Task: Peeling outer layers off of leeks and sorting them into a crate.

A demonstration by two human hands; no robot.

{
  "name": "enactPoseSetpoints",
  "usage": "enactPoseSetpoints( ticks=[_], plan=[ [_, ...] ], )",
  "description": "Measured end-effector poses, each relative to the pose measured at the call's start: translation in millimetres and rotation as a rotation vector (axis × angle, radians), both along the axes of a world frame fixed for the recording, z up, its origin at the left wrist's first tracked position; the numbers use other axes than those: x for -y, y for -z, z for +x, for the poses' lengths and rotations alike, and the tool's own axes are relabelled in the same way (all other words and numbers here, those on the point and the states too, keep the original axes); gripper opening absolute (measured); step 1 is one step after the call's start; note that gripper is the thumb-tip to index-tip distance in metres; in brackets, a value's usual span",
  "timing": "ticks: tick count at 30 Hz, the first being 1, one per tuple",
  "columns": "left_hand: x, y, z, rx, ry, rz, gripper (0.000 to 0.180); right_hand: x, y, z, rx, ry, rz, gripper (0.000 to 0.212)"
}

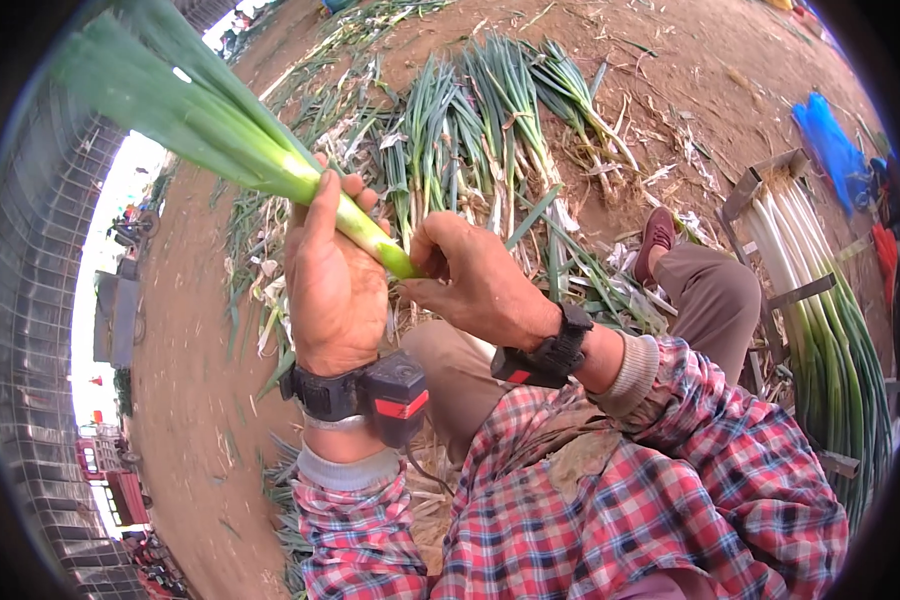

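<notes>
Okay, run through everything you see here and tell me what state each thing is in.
Held green onion: tilted, leaves attached, spreading to the upper left
Left grip: closed around the stem
Right grip: fingers curled at the onion's lower end, pinch hard to make out
Loose green onions: lying on the ground
Racked green onions: packed side by side in a rack
Wristbands: strapped on
Blue sheet: crumpled

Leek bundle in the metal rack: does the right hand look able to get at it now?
Probably, reaching sideways: the right hand is at the held leek, the right knee lies between, but the leek bundle shows mostly uncovered under a metal bar.
</notes>
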State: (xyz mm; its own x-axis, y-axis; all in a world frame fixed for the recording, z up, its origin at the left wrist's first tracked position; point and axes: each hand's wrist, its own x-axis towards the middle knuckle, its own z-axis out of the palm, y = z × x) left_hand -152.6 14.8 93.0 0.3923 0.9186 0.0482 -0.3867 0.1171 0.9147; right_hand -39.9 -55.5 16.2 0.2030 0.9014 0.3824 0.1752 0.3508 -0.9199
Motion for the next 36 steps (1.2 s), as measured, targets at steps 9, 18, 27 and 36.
enactPoseSetpoints(
  ticks=[9, 18, 27, 36],
  plan=[
    [-1.0, 2.3, 7.0, -0.051, -0.012, -0.044, 0.027, -2.7, 0.6, 9.8, -0.036, -0.099, 0.051, 0.017],
    [-8.1, 21.6, 4.6, 0.132, 0.132, 0.114, 0.034, 0.5, -12.9, 31.3, -0.535, -0.42, 0.222, 0.019],
    [-66.3, 24.4, -56.9, 0.269, 0.101, 0.101, 0.033, 100.3, 56.5, 73.8, -0.125, -0.416, -0.241, 0.018],
    [-96.3, -3.5, -126.7, 0.11, -0.454, 0.198, 0.03, 149.1, 163.0, 117.4, 0.844, -0.222, -0.575, 0.014]
  ],
)
